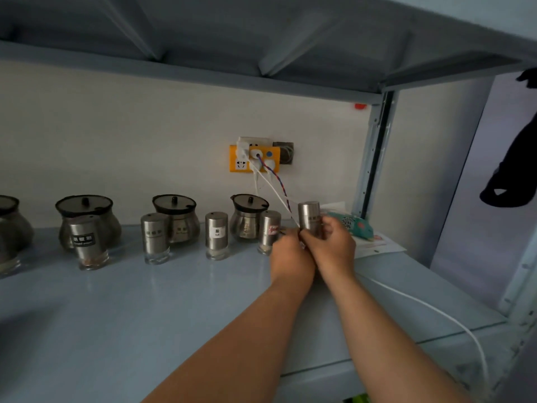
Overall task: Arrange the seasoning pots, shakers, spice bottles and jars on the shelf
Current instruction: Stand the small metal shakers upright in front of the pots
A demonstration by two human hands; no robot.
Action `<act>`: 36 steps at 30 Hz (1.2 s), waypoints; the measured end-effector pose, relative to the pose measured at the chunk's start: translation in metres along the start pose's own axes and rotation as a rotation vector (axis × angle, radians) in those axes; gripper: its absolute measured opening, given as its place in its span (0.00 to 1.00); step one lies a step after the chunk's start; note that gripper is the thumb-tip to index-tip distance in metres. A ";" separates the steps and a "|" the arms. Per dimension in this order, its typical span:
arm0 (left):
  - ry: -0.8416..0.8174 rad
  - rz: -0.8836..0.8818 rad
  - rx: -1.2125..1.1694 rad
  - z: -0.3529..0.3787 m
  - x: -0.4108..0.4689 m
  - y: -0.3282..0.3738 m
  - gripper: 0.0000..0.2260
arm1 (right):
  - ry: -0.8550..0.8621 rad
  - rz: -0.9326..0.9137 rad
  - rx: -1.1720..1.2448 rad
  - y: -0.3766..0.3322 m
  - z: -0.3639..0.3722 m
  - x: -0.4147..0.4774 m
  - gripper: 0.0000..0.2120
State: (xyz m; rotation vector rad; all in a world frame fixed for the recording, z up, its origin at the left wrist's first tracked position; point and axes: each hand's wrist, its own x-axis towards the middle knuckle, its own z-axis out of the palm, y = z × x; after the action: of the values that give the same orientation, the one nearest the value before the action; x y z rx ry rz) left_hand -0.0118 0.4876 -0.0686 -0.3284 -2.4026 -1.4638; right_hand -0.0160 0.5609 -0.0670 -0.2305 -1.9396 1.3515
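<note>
So the right hand [331, 245] has its fingers wrapped round the lower half of a steel shaker [309, 216] at the right end of the row, near the back of the blue shelf [174, 301]. The shaker is upright, long axis vertical, cap on top, and its label faces roughly toward the camera. The hands cover its base, so I can't tell if it's sitting on the shelf or lifted off it.

The left hand [290, 254] is pressed right up against the right one, back of the hand toward the camera. Its fingers are hidden, so honestly can't tell if it's gripping anything.

To the left, 4 more shakers stand upright in a loose line: one with a black label [87, 242], the next one [155, 237], a salt one [216, 234] and one with a red label [269, 229] just beside the left hand. Behind them are 3 lidded pots [175, 212], plus a 4th cut off at the left edge.

An orange power strip [254, 158] is on the wall, and its cables hang down in front of the held shaker.
</note>
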 end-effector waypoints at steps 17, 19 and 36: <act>-0.114 -0.068 0.186 -0.006 0.000 -0.009 0.11 | -0.178 0.041 -0.145 0.014 0.003 0.000 0.10; -0.128 -0.060 0.195 -0.003 0.003 -0.009 0.11 | -0.172 0.053 -0.135 0.015 0.005 0.003 0.10; -0.211 0.039 0.142 0.005 0.011 -0.011 0.13 | -0.077 0.081 -0.260 0.022 0.002 0.011 0.10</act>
State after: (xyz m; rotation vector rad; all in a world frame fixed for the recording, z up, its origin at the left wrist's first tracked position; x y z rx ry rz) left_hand -0.0268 0.4878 -0.0752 -0.5153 -2.6320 -1.2896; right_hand -0.0311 0.5752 -0.0813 -0.3913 -2.1914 1.1704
